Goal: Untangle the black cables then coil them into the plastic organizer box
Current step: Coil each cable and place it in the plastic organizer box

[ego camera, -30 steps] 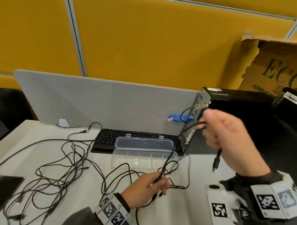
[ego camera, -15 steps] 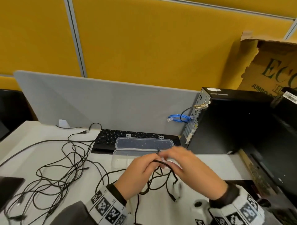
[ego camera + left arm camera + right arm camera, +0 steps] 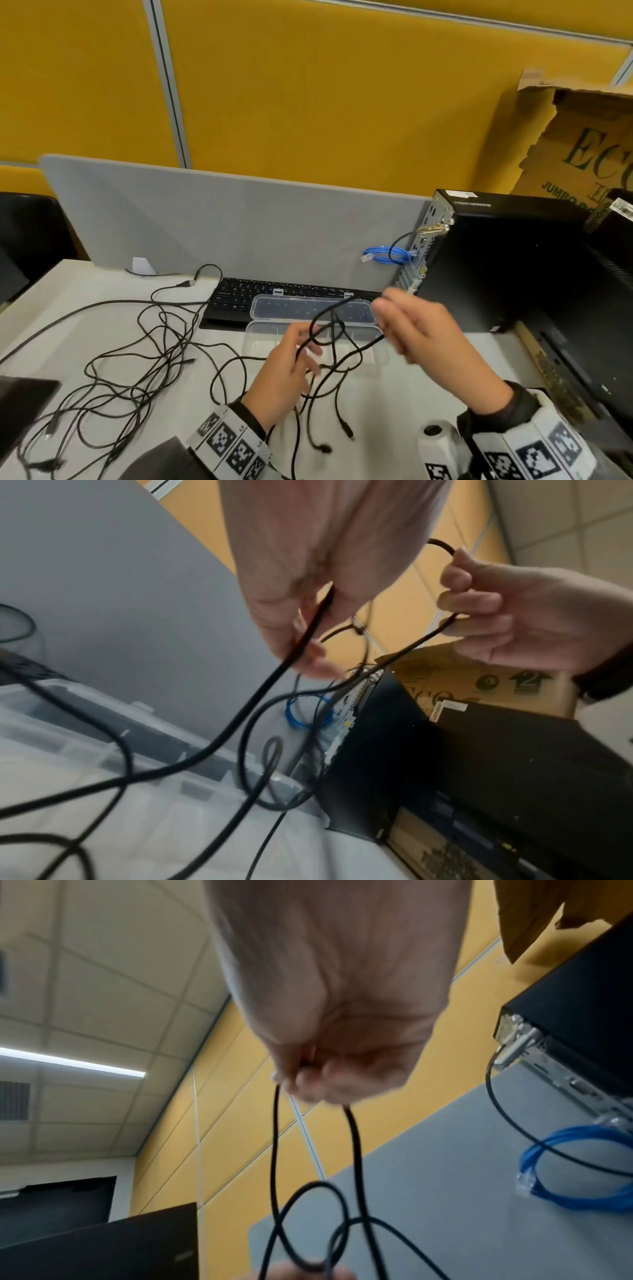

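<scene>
A black cable (image 3: 328, 329) hangs knotted in loops between my two hands above the table. My left hand (image 3: 306, 347) pinches one strand of the cable (image 3: 310, 631) between thumb and fingers. My right hand (image 3: 385, 320), a little higher and to the right, grips a bend of the same cable (image 3: 274, 1137) in curled fingers; two strands drop from it. Loose plug ends (image 3: 348, 432) dangle near the table. The clear plastic organizer box (image 3: 255, 334) lies open just behind the hands, its lid (image 3: 366, 310) resting on the keyboard. A larger tangle of black cables (image 3: 137, 363) sprawls on the left.
A black keyboard (image 3: 233, 294) lies against the grey divider (image 3: 205, 222). A black PC tower (image 3: 496, 267) stands at the right with a coiled blue cable (image 3: 387, 255) beside it. A torn cardboard box (image 3: 582, 147) stands behind. A dark flat object (image 3: 24, 394) lies at the left edge.
The hands, close together half a second ago, have drawn apart. My right hand rose and moved right with a bend of cable, stretching the knot open; my left hand lifted slightly.
</scene>
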Demonstrator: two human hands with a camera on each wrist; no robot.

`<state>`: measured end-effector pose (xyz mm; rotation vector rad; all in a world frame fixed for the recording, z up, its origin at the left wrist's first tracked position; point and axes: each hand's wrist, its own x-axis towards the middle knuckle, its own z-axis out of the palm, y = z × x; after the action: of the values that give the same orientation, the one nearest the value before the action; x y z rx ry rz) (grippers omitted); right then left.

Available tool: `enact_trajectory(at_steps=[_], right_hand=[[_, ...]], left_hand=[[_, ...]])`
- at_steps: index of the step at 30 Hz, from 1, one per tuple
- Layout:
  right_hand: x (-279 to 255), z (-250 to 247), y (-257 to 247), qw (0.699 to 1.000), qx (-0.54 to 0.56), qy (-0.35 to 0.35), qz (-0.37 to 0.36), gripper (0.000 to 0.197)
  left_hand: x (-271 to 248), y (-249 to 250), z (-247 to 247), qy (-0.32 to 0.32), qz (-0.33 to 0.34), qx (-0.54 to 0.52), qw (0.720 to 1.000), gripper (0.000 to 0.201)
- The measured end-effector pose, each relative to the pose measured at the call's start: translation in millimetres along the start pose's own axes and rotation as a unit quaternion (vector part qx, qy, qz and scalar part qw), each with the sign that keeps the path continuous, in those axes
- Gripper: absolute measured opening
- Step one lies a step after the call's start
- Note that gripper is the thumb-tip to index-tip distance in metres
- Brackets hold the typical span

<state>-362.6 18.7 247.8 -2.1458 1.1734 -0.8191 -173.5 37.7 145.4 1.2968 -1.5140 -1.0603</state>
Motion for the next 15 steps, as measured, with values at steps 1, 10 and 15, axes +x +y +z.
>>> enact_trajectory(at_steps=[1, 10, 15], right_hand=[[1.9, -6.1, 3.9, 0.998, -0.019, 0.063, -0.010, 0.033], [2.9, -35.9, 29.7, 0.963, -0.138, 0.232, -0.010, 0.012], [9.8, -9.7, 31.0, 0.981, -0.191, 0.033, -0.026, 0.021]], left_hand=[[-1.1, -2.3, -1.9, -0.006, -0.003, 0.000, 1.000, 0.031], [-2.9, 19.5, -14.8, -0.068, 0.013, -0.089, 0.994, 0.035], [1.6, 40.8, -3.8, -0.096, 0.054, -0.112, 0.988, 0.028]])
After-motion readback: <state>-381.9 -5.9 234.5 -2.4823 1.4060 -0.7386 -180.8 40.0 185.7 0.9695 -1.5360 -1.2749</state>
